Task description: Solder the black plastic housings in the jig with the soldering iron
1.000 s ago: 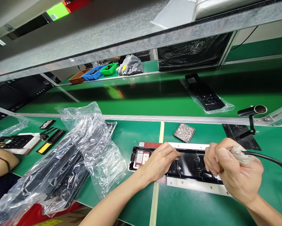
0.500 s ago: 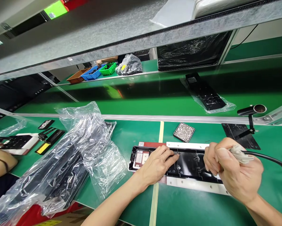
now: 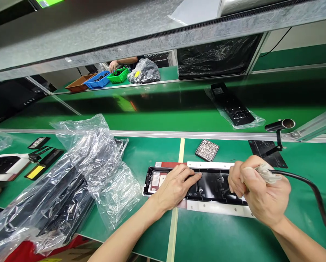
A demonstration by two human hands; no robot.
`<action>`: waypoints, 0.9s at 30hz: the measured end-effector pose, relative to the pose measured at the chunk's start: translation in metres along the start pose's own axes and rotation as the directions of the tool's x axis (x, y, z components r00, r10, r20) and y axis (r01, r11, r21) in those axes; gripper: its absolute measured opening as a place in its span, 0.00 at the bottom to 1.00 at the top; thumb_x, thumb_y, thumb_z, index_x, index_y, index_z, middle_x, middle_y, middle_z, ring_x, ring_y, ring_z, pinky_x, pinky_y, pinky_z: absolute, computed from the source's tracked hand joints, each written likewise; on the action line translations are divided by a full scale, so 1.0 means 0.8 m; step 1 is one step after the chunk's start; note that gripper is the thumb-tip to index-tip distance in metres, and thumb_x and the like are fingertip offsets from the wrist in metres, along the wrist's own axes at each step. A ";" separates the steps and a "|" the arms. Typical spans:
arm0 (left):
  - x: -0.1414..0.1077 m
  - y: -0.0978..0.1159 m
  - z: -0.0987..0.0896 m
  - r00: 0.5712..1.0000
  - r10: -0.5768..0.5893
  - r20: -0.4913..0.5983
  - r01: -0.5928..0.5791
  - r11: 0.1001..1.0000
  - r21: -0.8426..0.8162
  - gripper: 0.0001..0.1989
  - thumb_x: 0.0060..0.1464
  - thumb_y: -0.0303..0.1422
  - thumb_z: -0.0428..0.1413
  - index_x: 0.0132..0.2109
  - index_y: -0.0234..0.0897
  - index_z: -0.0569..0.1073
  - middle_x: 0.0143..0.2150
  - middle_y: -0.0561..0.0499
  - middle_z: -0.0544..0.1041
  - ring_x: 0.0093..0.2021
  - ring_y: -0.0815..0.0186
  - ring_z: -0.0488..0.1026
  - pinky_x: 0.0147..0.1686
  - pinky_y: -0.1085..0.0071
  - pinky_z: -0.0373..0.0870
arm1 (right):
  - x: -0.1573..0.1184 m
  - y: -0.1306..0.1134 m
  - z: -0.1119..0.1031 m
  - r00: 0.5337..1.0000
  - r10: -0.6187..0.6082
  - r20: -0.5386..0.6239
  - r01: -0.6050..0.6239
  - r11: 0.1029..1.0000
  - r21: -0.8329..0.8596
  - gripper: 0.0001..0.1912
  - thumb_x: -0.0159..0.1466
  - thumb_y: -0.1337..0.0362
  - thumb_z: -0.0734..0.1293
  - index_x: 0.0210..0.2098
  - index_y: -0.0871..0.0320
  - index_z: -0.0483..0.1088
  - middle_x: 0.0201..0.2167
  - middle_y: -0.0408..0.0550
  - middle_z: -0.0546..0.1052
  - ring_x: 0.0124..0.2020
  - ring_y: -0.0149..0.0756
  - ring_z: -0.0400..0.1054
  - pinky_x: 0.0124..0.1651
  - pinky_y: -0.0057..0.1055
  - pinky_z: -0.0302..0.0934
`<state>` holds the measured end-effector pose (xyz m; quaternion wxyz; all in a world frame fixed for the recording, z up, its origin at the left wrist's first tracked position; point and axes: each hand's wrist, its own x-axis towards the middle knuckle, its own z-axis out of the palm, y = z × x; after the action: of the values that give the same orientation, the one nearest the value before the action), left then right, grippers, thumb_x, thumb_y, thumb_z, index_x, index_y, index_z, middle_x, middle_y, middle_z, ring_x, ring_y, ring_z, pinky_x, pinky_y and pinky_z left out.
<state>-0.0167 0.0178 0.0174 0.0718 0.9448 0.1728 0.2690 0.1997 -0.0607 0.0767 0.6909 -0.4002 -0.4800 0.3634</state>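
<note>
A long black plastic housing lies open side up in a fixture with white side strips. My left hand rests on the left half of the housing, fingers stretched over its near and inner part. Over the right end, my right hand is wrapped around a corded hand tool, whose pale wrapped top sticks out above the fist. A black cable runs from it to the right. The tool's tip is hidden, so its kind does not show. Beyond the housing sits a square tray of small metal parts.
Left of the housing lie clear plastic bags with long black parts. A tube holder stands at right, near a bagged black panel. A metal shelf crosses overhead. Behind it, a co-worker's hand is at a green bin.
The whole view has shifted, so things appear farther left. Both my hands keep about the same place on the housing. The far co-worker's hand now shows more fully by the bins.
</note>
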 end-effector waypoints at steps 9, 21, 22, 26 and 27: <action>0.032 0.023 0.004 0.959 -0.239 -0.151 0.151 0.886 -0.439 0.20 0.71 0.28 0.55 0.67 0.39 0.69 0.48 0.44 0.80 0.46 0.60 0.74 0.49 0.59 0.74 | -0.007 0.014 -0.002 0.999 -0.022 -0.024 0.024 0.997 0.074 0.15 0.73 0.49 0.65 0.43 0.54 0.72 0.18 0.38 0.67 0.16 0.30 0.59 0.19 0.30 0.54; 0.131 0.088 -0.007 0.919 -0.324 -0.224 0.042 0.646 -0.762 0.33 0.69 0.59 0.46 0.62 0.35 0.71 0.59 0.38 0.75 0.60 0.52 0.73 0.63 0.54 0.69 | 0.009 -0.008 0.005 0.999 -0.035 0.029 0.039 0.992 -0.123 0.25 0.74 0.51 0.61 0.23 0.56 0.66 0.17 0.41 0.63 0.19 0.31 0.55 0.25 0.33 0.53; 0.136 0.088 -0.007 0.918 -0.314 -0.243 0.024 0.654 -0.756 0.33 0.69 0.59 0.46 0.60 0.35 0.73 0.58 0.38 0.76 0.60 0.53 0.74 0.62 0.54 0.70 | 0.011 -0.009 0.007 0.998 -0.050 0.034 0.054 0.990 -0.127 0.26 0.74 0.51 0.61 0.22 0.56 0.65 0.17 0.41 0.64 0.19 0.32 0.55 0.25 0.33 0.53; 0.153 0.086 -0.008 0.922 -0.265 -0.281 -0.029 0.677 -0.736 0.32 0.70 0.58 0.44 0.54 0.35 0.77 0.56 0.39 0.78 0.58 0.53 0.75 0.59 0.55 0.73 | 0.013 -0.005 0.013 0.998 -0.067 -0.004 0.065 0.988 -0.140 0.31 0.75 0.46 0.59 0.20 0.55 0.59 0.16 0.42 0.64 0.19 0.32 0.57 0.22 0.33 0.50; 0.155 0.085 -0.008 0.926 -0.249 -0.285 -0.040 0.685 -0.728 0.32 0.70 0.58 0.44 0.52 0.35 0.78 0.55 0.39 0.78 0.58 0.54 0.76 0.58 0.55 0.73 | 0.012 -0.001 0.013 0.997 -0.067 -0.023 0.064 0.988 -0.141 0.32 0.76 0.44 0.57 0.19 0.54 0.59 0.16 0.42 0.63 0.18 0.32 0.57 0.22 0.34 0.50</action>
<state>0.0983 -0.0002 0.0981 0.4194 0.7620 0.1178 0.4792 0.1925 -0.0502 0.0838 0.6791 -0.4366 -0.5078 0.3004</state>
